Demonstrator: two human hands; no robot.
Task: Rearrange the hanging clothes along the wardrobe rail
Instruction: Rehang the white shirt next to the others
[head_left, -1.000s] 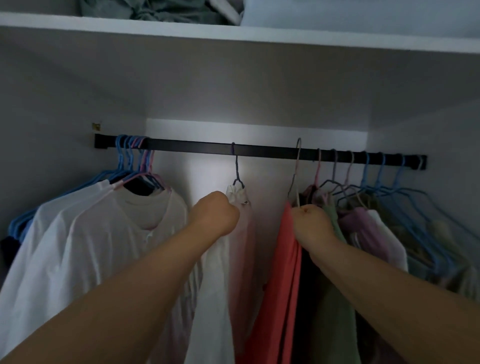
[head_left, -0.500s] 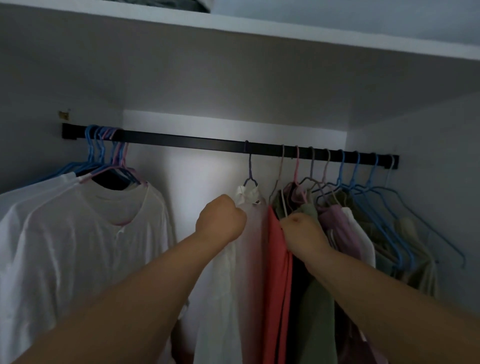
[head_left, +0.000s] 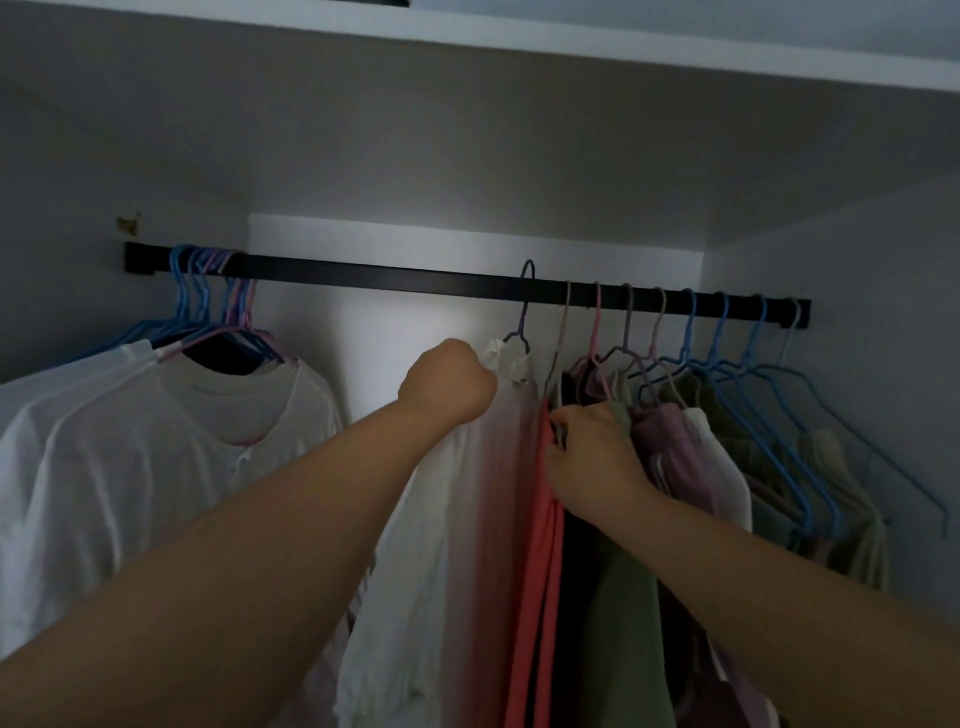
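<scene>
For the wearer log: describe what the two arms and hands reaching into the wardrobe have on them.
Both forearms are bare right to the frame's edge: no sleeve or cuff shows. The left hand and the right hand wear no gloves. No watch, bracelet or ring shows on either, though the dim light could hide something small.

Hands – two; rail – one; shelf – one.
</scene>
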